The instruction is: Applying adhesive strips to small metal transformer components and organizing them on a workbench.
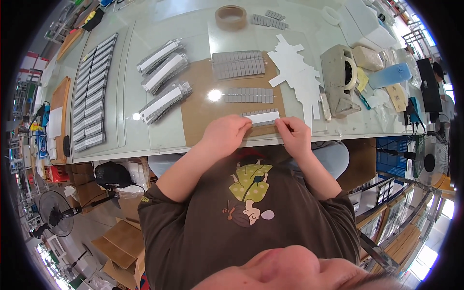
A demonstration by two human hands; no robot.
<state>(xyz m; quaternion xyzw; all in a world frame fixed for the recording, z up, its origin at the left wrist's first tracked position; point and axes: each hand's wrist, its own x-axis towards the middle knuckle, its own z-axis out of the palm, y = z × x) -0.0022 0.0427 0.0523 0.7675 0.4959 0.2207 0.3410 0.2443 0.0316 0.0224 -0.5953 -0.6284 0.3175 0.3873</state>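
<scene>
A white paper-like strip [262, 118] lies along a grey segmented strip [272, 123] near the table's front edge. At its left end my left hand [224, 135] is closed, fingertips pinched against the strip. My right hand [296, 135] pinches the right end between thumb and finger. Just beyond lies a single grey segmented strip [249, 95], and farther off a block of similar strips [238, 65]. All of these rest on a brown board [200, 106]. To the right is an overlapping heap of white strips [295, 70].
Left of the board stand several bundles of strips [165, 102]; long rows of them [95, 92] fill the far left. A tape roll [230, 17] sits at the back. On the right are a tape dispenser [340, 81], a blue bottle [390, 75] and a teal-handled cutter [363, 100].
</scene>
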